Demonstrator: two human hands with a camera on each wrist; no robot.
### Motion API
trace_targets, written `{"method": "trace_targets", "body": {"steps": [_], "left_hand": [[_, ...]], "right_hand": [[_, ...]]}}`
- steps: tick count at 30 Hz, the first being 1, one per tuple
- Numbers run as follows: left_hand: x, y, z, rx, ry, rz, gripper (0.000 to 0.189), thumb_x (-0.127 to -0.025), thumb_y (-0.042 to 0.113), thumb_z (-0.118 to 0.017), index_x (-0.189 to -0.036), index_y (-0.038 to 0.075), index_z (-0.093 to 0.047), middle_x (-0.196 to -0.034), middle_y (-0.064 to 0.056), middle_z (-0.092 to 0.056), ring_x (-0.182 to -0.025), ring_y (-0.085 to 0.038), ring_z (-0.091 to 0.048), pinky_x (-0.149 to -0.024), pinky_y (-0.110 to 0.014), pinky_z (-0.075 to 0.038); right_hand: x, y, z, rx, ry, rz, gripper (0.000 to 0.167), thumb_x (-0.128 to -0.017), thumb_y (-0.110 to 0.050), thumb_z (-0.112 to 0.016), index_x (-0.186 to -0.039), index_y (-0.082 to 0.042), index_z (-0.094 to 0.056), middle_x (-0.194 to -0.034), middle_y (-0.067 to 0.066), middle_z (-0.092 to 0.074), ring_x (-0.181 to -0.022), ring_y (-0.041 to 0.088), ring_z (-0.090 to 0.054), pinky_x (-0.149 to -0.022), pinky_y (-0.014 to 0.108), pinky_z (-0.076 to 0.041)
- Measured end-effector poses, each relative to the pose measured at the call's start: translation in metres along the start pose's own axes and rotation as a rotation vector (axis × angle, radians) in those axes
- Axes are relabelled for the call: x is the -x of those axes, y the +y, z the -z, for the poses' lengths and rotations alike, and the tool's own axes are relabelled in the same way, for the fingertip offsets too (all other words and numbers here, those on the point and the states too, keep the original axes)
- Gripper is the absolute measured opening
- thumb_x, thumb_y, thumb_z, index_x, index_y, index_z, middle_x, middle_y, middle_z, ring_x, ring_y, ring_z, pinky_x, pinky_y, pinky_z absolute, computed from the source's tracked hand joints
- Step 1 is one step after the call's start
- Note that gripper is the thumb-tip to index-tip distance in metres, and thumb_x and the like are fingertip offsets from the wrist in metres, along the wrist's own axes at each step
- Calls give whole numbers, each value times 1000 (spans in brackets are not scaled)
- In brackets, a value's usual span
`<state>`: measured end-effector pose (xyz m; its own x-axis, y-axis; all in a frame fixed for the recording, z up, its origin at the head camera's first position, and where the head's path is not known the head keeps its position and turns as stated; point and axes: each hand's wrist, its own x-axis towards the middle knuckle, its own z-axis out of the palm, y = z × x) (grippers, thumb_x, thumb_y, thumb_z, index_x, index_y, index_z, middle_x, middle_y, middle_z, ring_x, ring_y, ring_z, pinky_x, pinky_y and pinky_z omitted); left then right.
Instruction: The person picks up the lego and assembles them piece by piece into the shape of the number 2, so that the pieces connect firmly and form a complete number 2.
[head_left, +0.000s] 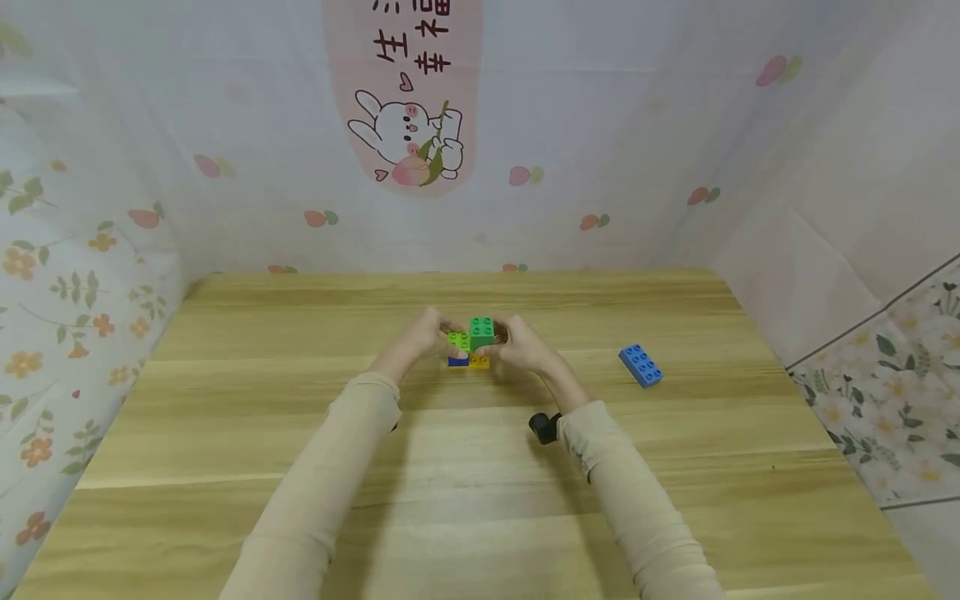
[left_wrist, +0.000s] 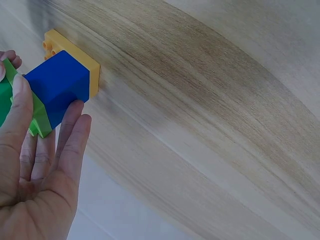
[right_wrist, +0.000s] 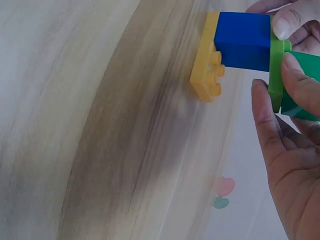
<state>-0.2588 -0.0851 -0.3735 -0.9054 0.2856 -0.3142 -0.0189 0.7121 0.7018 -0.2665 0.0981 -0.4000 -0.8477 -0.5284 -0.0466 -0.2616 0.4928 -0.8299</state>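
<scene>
Both hands meet at a small stack of toy building bricks on the table. At the bottom lies a flat yellow brick with some studs bare. A dark blue brick stands on one end of it, and a thin light green brick sits across the top, overhanging the yellow studs. My left hand pinches the light green brick, two fingertips near the blue one. My right hand grips a green brick on the light green brick's overhanging end; whether its studs are fully seated cannot be seen.
A lone blue brick with several studs lies to the right on the wooden table. A black device is at the right wrist. Patterned cloth hangs behind the table and along its sides.
</scene>
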Motion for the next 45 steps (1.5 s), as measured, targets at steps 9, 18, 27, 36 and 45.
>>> {"method": "trace_targets", "body": {"steps": [9, 18, 27, 36, 45], "left_hand": [[0, 10, 5, 13, 5, 19, 49, -76, 9, -72, -122, 3, -56, -128, -17, -54, -122, -33, -46, -105, -42, -39], [-1, 18, 13, 0, 13, 11, 50, -77, 10, -72, -124, 2, -55, -129, -17, -53, -122, -33, -46, -104, -43, -39], [0, 18, 15, -53, 19, -16, 50, -78, 13, -72, -124, 3, -55, -129, -16, -54, -123, -32, -46, -105, -42, -39], [4, 16, 11, -39, 13, 5, 48, -77, 12, -72, -122, 3, -57, -128, -16, -54, -121, -33, -47, -104, -43, -39], [4, 8, 1, -12, -6, 50, 49, -77, 13, -72, -123, 5, -56, -129, -15, -53, -122, -33, -46, -104, -45, -39]], "right_hand": [[0, -5, 6, -20, 6, 12, 28, -82, 0, -64, -109, 8, -57, -97, 23, -63, -85, 29, -61, -78, 40, -54], [-5, -15, 16, 23, 6, 19, 30, -81, 1, -65, -108, 8, -57, -98, 22, -64, -83, 25, -61, -75, 29, -53], [-6, -19, 20, 65, -12, -20, 29, -82, -3, -65, -108, 6, -58, -97, 20, -63, -80, 22, -56, -71, 24, -48], [-4, -15, 14, 31, -18, -51, 26, -82, -2, -65, -106, 5, -59, -96, 18, -63, -85, 28, -56, -73, 24, -49], [-1, -5, 5, -9, -18, -96, 26, -81, -3, -66, -106, 4, -59, -95, 16, -64, -79, 19, -54, -72, 23, -48]]}}
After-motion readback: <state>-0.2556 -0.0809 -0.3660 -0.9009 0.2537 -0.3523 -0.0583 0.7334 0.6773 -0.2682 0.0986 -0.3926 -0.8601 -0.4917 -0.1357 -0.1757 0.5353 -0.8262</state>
